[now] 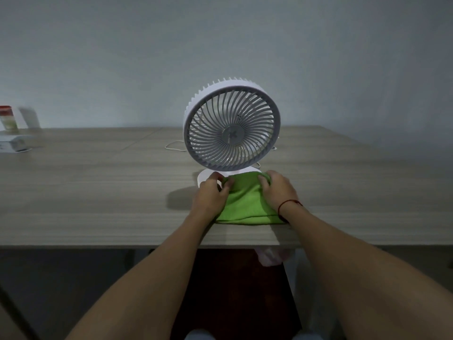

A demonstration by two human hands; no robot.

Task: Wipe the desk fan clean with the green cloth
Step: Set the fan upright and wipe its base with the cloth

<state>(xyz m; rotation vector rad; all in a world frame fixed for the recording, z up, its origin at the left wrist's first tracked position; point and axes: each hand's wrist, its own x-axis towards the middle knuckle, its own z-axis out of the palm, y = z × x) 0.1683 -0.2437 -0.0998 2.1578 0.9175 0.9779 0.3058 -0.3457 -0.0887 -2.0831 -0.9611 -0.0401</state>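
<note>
A white desk fan (231,128) with a round grey grille stands upright on the wooden table (98,187), facing me. Its round white base (203,179) is partly covered by the green cloth (244,202), which lies spread from the base toward the table's front edge. My left hand (210,195) pinches the cloth's far left corner at the base. My right hand (277,190) grips the cloth's far right part against the base. A red string circles my right wrist.
A thin white cable (175,146) runs behind the fan. At the far left stand a red-capped container (8,117) and a white box (12,143). The table's front edge lies just below the cloth. A wall rises behind the table.
</note>
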